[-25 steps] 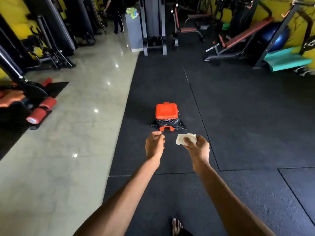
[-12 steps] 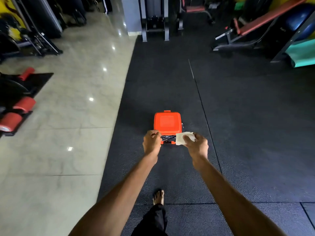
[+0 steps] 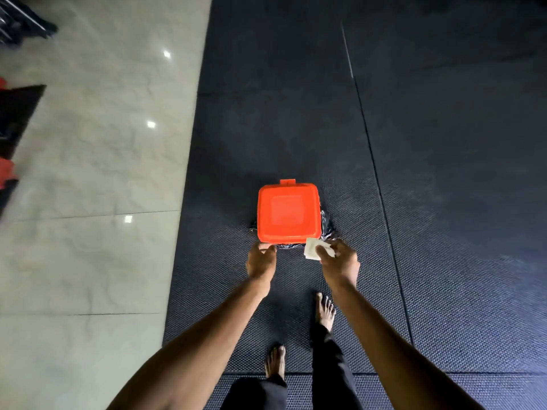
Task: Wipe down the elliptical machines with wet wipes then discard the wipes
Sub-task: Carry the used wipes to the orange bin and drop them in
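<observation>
Standing over the orange bin [image 3: 288, 214], you have both arms stretched down toward its near edge. The bin's lid [image 3: 284, 229] is closed and flat, and a black liner [image 3: 327, 229] bulges out from under it on the right side and along the near side.

Your right hand [image 3: 339, 263] is just beside the bin's near right corner and pinches the wipe [image 3: 313, 251] between thumb and fingers. The wipe is a small, pale, crumpled sheet. It is held above the liner, with its far corner at the lid's near right corner. I cannot tell whether the wipe touches the lid.

Your left hand [image 3: 260, 261] is at the bin's near left corner. Its fingers are curled and their tips meet the lid's edge. Whether they grip the edge or only touch it, I cannot tell.

The bin sits on a dark rubber mat [image 3: 444, 173]. Left of the bin, the mat gives way to a pale tiled floor [image 3: 103, 173]. Your bare feet [image 3: 325, 313] are on the mat on the near side of the bin, the right one closer to it.
</observation>
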Demonstrator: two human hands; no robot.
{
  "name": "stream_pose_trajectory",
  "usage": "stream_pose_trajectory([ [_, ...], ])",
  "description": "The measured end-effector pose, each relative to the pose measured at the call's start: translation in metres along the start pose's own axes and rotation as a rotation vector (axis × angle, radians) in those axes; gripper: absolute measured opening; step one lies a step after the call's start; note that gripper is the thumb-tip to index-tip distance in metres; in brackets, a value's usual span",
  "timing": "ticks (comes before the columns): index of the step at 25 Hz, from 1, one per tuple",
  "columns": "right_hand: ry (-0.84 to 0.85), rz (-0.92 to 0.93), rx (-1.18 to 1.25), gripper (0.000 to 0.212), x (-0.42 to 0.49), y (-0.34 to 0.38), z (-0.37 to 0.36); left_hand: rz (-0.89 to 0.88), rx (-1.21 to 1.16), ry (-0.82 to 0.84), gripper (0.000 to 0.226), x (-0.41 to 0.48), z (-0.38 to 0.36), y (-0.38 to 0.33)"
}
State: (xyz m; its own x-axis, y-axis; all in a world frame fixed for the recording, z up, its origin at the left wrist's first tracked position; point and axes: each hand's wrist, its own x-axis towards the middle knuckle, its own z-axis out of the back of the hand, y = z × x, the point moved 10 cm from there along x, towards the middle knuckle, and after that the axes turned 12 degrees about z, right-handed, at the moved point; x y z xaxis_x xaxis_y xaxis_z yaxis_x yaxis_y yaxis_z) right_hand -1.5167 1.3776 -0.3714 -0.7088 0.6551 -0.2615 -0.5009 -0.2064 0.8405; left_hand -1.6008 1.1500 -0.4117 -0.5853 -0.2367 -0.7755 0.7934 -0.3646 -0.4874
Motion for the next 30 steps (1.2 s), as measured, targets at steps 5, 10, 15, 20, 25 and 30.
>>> stream_pose_trajectory([
  [5, 0.038, -0.034, -0.067, 0.018, 0.100, -0.072, -0.067, 0.211, -0.053, 0.097, 0.018, 0.111, -0.083, 0.008],
  [10, 0.081, 0.011, -0.142, 0.008, 0.160, -0.120, -0.125, 0.487, -0.248, 0.128, 0.033, 0.204, -0.133, 0.023],
  [15, 0.120, 0.040, -0.168, 0.009, 0.192, -0.153, -0.172, 0.635, -0.423, 0.022, 0.055, 0.284, -0.132, 0.034],
  [20, 0.141, 0.091, -0.144, 0.007, 0.208, -0.158, -0.204, 0.694, -0.434, 0.135, 0.021, 0.317, -0.129, 0.033],
  [25, 0.137, 0.082, -0.172, 0.007, 0.214, -0.158, -0.216, 0.733, -0.417, 0.164, 0.043, 0.334, -0.126, 0.031],
  [30, 0.066, 0.080, -0.154, 0.010, 0.209, -0.146, -0.214, 0.782, -0.359, 0.104, 0.061, 0.327, -0.110, 0.038],
])
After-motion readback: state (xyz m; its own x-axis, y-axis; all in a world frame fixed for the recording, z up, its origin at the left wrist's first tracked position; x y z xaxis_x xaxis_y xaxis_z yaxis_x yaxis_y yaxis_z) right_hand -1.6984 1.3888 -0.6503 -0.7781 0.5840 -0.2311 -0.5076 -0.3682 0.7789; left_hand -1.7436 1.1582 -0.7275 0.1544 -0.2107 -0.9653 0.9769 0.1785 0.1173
